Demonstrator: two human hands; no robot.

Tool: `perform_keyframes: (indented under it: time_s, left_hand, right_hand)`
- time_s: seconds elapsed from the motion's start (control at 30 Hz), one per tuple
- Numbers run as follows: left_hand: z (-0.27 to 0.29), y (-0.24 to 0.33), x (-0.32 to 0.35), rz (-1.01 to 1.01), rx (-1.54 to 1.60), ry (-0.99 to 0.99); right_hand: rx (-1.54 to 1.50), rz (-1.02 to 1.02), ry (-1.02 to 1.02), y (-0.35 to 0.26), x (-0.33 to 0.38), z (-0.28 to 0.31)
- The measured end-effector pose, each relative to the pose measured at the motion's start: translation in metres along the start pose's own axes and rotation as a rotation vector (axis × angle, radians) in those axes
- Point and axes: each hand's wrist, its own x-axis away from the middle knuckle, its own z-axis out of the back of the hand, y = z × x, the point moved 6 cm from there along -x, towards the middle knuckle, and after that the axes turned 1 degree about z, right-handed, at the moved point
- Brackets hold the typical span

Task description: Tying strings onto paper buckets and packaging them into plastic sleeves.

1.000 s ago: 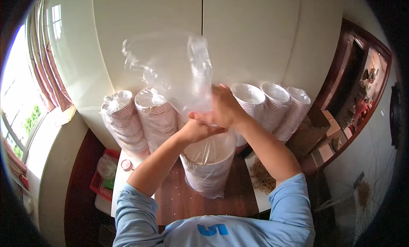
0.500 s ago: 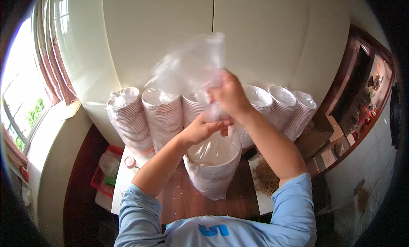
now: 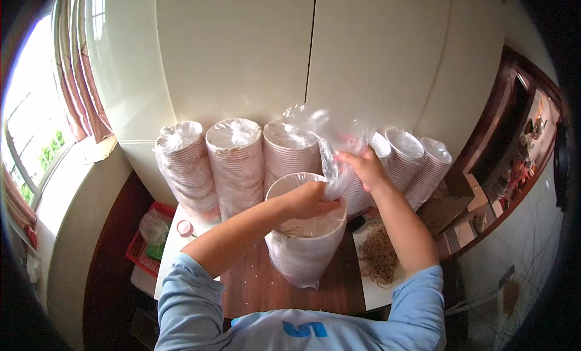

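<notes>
A bagged stack of white tubs (image 3: 302,260) stands upright on the table in front of me, the open rim of its top tub facing up. The neck of its clear plastic bag (image 3: 330,154) is bunched above the rim's right side. My left hand (image 3: 311,199) is closed round the lower part of the neck, over the tub's mouth. Higher and to the right, my right hand (image 3: 366,168) grips the gathered plastic, whose loose end flares out blurred. A few brown strands (image 3: 293,231) show inside the top tub.
Several bagged tub stacks (image 3: 236,169) line the back against the pale panels. Brown fibrous strands (image 3: 380,254) lie in a heap at the table's right. On the left are a small pink-rimmed round item (image 3: 184,228) and a red basket (image 3: 140,260).
My right hand has come down and to the right, drawing the raised bag end lower. My left hand has moved slightly down, and the bag neck now leans right.
</notes>
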Motion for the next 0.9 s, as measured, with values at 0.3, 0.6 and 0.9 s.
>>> perform_keyframes:
  time_s: [0.3,0.6,0.9]
  left_hand:
    - [-0.002,-0.01,0.004,0.031,0.231,-0.032]
    - [-0.005,0.005,0.0,-0.173,0.404,0.06]
    - [0.0,-0.027,-0.001,-0.055,0.4,0.071]
  right_hand:
    - [0.262,0.371,0.157,-0.057,0.042,0.04]
    - [1.868,1.426,-0.275,-0.047,0.078,-0.054]
    - [1.268,0.24,-0.516,-0.055,0.064,-0.017]
